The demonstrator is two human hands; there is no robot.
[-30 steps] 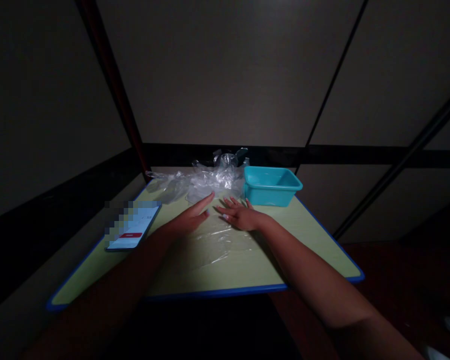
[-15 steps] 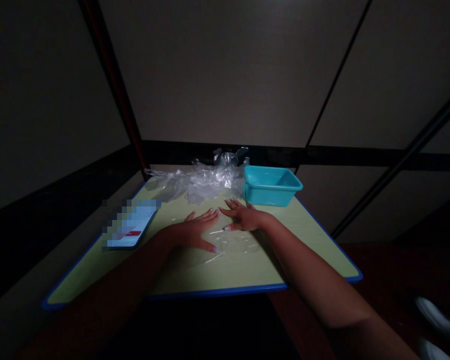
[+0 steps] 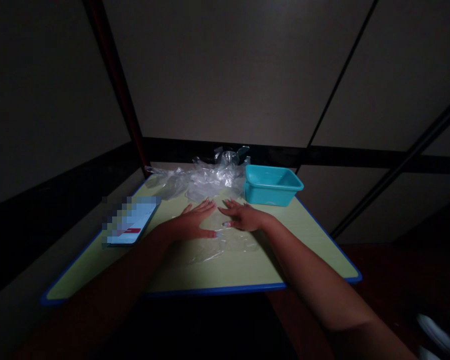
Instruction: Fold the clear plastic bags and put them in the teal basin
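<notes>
A clear plastic bag (image 3: 212, 246) lies spread on the light green table (image 3: 296, 250), hard to make out against its surface. My left hand (image 3: 193, 222) rests palm down on the far part of the bag, fingers stretched forward and thumb pointing right. Beside it, my right hand (image 3: 243, 217) also lies palm down with fingers spread, close to the left fingertips. Neither hand grips anything. Beyond my fingers sits a heap of crumpled clear plastic bags (image 3: 210, 181).
A turquoise plastic basket (image 3: 273, 192) stands at the back right, beside the heap. On the left lies a phone or tablet (image 3: 135, 225) with a lit, partly blurred screen. Blue edging (image 3: 225, 289) rims the table, and a panelled wall (image 3: 225, 75) rises behind it.
My left hand has slid a little forward over the bag, its thumb moving away from me. My right hand has shifted only slightly. The basket and the heap have stayed put.
</notes>
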